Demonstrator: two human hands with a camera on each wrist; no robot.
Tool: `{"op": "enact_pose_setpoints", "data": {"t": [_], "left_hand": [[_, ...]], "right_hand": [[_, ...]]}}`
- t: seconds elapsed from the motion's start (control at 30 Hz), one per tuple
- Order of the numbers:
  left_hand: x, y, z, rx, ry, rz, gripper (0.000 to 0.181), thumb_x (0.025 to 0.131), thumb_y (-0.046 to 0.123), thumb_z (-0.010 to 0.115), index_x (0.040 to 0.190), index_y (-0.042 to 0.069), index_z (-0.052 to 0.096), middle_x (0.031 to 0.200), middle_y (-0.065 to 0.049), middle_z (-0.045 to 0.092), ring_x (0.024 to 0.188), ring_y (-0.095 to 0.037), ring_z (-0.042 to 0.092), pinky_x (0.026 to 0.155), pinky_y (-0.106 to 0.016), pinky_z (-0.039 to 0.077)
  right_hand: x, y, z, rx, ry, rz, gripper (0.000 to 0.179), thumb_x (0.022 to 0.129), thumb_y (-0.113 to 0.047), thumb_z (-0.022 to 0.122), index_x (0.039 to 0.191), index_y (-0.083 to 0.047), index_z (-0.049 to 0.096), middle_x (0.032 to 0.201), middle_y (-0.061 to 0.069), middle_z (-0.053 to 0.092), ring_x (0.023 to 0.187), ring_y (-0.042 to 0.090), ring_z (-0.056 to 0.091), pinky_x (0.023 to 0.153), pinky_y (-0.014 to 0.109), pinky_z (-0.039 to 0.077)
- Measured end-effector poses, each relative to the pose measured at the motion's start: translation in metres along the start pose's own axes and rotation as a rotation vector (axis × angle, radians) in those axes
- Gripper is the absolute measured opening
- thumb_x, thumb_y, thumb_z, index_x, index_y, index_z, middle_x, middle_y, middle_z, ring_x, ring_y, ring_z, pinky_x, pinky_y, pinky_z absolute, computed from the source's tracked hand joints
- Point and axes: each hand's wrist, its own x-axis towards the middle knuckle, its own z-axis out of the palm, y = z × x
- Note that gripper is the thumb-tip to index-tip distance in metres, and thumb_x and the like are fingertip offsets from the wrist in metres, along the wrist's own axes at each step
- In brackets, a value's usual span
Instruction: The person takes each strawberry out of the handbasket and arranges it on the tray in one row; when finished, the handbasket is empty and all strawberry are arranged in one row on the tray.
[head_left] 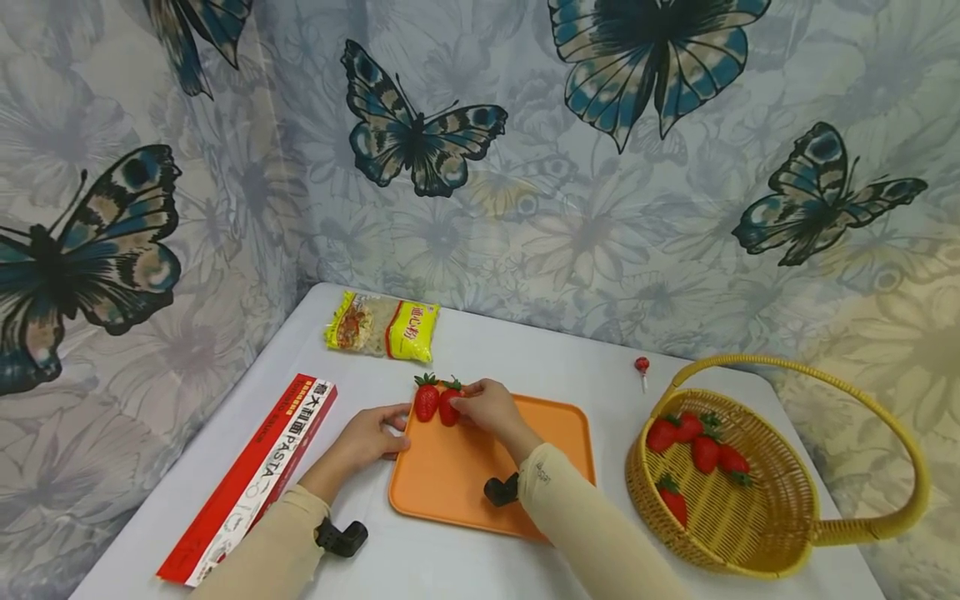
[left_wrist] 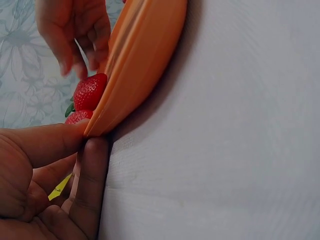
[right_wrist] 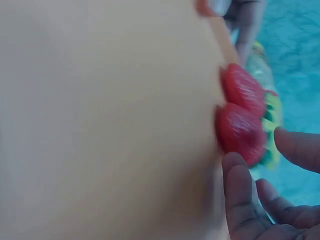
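Two red strawberries with green leaves lie side by side in the far left corner of an orange tray (head_left: 465, 492): a left one (head_left: 426, 402) and a right one (head_left: 447, 408). My left hand (head_left: 363, 440) pinches the tray's left rim, thumb above and a finger below in the left wrist view. Right beside the right strawberry is my right hand (head_left: 491, 407); the right wrist view shows its fingers (right_wrist: 239, 190) spread, one fingertip at the fruit's edge and the thumb apart from it.
A yellow wicker basket (head_left: 637, 483) with a tall handle stands on the right, several strawberries (head_left: 705, 454) inside. A red lollipop (head_left: 642, 365) lies behind it. A yellow pasta bag (head_left: 411, 331) is at the back, and a long red pasta box (head_left: 240, 475) on the left.
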Motion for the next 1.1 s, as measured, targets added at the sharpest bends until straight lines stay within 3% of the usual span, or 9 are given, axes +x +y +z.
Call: {"op": "enact_pose_setpoints", "data": {"t": [0.17, 0.37, 0.57, 0.7, 0.87, 1.1], "left_hand": [[-0.001, 0.002, 0.000, 0.005, 0.004, 0.005, 0.056, 0.081, -0.005, 0.074, 0.135, 0.002, 0.058, 0.101, -0.010, 0.058, 0.070, -0.018, 0.060, 0.062, -0.033, 0.059], [-0.001, 0.002, 0.000, -0.014, -0.001, 0.010, 0.057, 0.081, -0.005, 0.074, 0.135, 0.002, 0.058, 0.101, -0.011, 0.058, 0.071, -0.019, 0.060, 0.063, -0.033, 0.059], [-0.001, 0.000, 0.001, -0.015, -0.001, 0.000, 0.058, 0.080, -0.006, 0.074, 0.135, 0.003, 0.058, 0.101, -0.011, 0.058, 0.071, -0.019, 0.060, 0.063, -0.033, 0.059], [-0.002, -0.001, 0.001, -0.022, -0.002, 0.000, 0.059, 0.080, -0.006, 0.074, 0.135, 0.003, 0.058, 0.102, -0.012, 0.058, 0.072, -0.019, 0.061, 0.065, -0.033, 0.060], [-0.002, -0.001, 0.000, -0.023, 0.005, -0.002, 0.058, 0.080, -0.005, 0.075, 0.135, 0.003, 0.058, 0.102, -0.011, 0.058, 0.073, -0.019, 0.061, 0.064, -0.033, 0.060], [-0.003, 0.000, 0.000, -0.028, -0.008, -0.003, 0.058, 0.081, -0.006, 0.074, 0.136, 0.002, 0.057, 0.103, -0.012, 0.057, 0.073, -0.019, 0.060, 0.065, -0.034, 0.060]], "right_hand": [[-0.020, 0.006, -0.044, 0.086, -0.041, -0.059, 0.034, 0.089, -0.021, 0.073, 0.111, 0.004, 0.063, 0.094, 0.014, 0.068, 0.082, 0.031, 0.070, 0.077, 0.039, 0.059], [-0.058, 0.019, -0.145, 0.114, -0.227, -0.054, 0.036, 0.094, -0.023, 0.067, 0.111, 0.009, 0.065, 0.102, 0.020, 0.068, 0.092, 0.034, 0.068, 0.084, 0.042, 0.057], [-0.080, 0.071, -0.253, 0.093, -0.429, -0.014, 0.037, 0.099, -0.024, 0.059, 0.113, 0.010, 0.063, 0.102, 0.020, 0.068, 0.090, 0.029, 0.067, 0.083, 0.042, 0.057], [-0.082, 0.113, -0.304, 0.134, -0.515, 0.061, 0.035, 0.104, -0.018, 0.049, 0.118, 0.011, 0.060, 0.110, 0.018, 0.066, 0.101, 0.031, 0.065, 0.089, 0.041, 0.055], [-0.079, 0.151, -0.324, 0.178, -0.604, 0.188, 0.029, 0.103, -0.015, 0.047, 0.114, 0.005, 0.066, 0.111, 0.014, 0.067, 0.100, 0.025, 0.066, 0.088, 0.035, 0.055], [-0.078, 0.164, -0.308, 0.144, -0.695, 0.272, 0.018, 0.099, -0.010, 0.053, 0.102, -0.001, 0.068, 0.091, 0.009, 0.070, 0.084, 0.019, 0.070, 0.074, 0.027, 0.057]]}}
